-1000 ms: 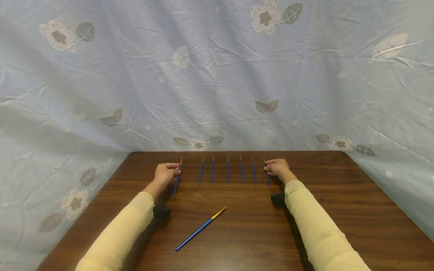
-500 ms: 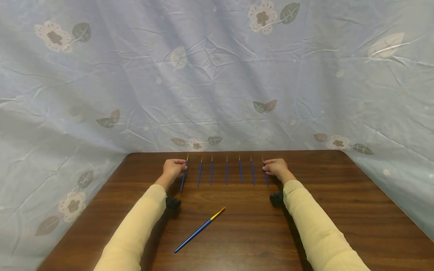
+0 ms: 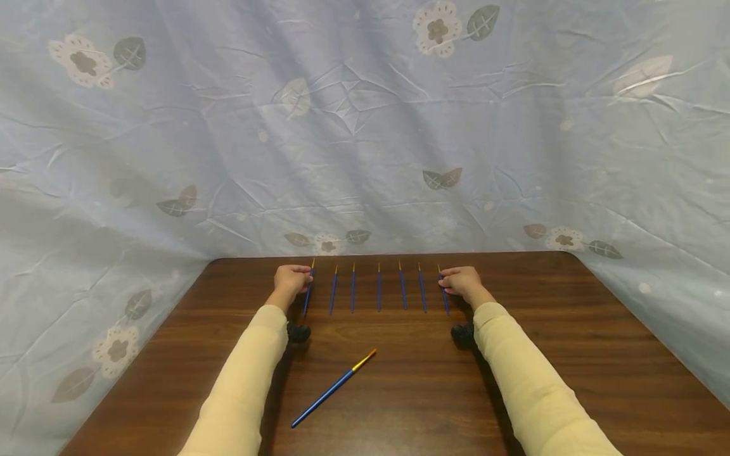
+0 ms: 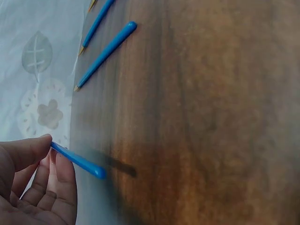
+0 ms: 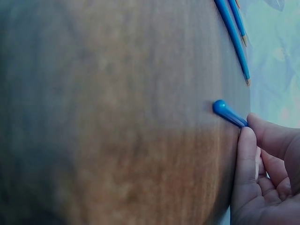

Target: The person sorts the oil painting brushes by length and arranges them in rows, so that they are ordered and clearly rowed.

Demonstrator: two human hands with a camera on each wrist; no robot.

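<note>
My left hand (image 3: 289,282) pinches a blue-handled paintbrush (image 4: 79,161) between thumb and fingers at the left end of a row. In the left wrist view its handle end stands a little off the table, with a shadow beside it. My right hand (image 3: 463,283) pinches the paintbrush (image 5: 227,112) at the row's right end, its handle end close to the wood. Between the hands, several more blue paintbrushes (image 3: 379,291) lie side by side, yellow tips pointing to the back edge. One larger paintbrush (image 3: 331,392) lies diagonally nearer to me.
The brown wooden table (image 3: 570,354) has rounded back corners. A pale floral cloth (image 3: 365,158) hangs behind it and at both sides. Dark wrist-worn devices (image 3: 463,335) sit under both cuffs.
My left hand has moved right with its paintbrush, closer to the row, and the brush now sits lower and straighter. The right hand stays at its brush. The head view has shifted slightly.
</note>
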